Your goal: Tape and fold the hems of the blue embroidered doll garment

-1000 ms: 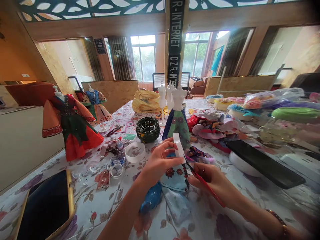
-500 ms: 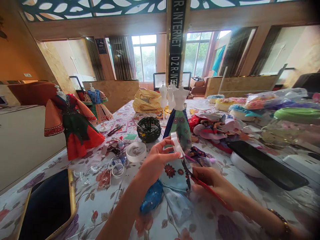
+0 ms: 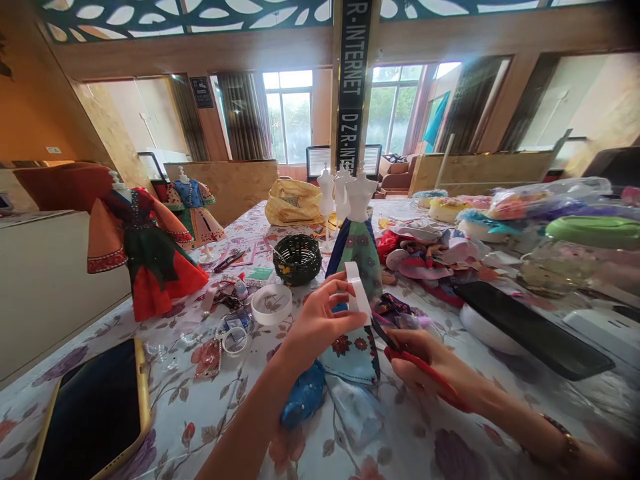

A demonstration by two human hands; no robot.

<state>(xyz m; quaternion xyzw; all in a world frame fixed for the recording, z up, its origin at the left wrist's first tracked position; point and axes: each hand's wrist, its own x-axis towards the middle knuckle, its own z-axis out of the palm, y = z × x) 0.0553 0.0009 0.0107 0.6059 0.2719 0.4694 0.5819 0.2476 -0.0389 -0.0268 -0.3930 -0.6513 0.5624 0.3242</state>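
My left hand [image 3: 317,323] pinches a white strip [image 3: 357,297], perhaps tape, between thumb and fingers, its upper end sticking up. In my right hand [image 3: 425,357] are red-handled scissors [image 3: 443,387]. Their dark blades point up and left to the strip's lower end; whether they touch it I cannot tell. Below the hands lies a pale blue fabric piece [image 3: 347,360] with dark red flower motifs and a dark edge. Shiny blue fabric [image 3: 303,397] and sheer pale fabric [image 3: 357,410] lie beside it. Just behind stands a dress form [image 3: 359,200] in a green and navy skirt.
At left are two dressed forms [image 3: 143,247] and a phone [image 3: 93,413]. A dark woven basket [image 3: 298,259], a white tape roll [image 3: 271,305] and small beads lie mid-table. To the right are a fabric heap [image 3: 430,250], a black phone [image 3: 533,330] and a green-lidded jar [image 3: 575,230].
The white strip has turned more face-on and shifted slightly right with my left hand. The scissors have moved a little right and down, and their blades show less.
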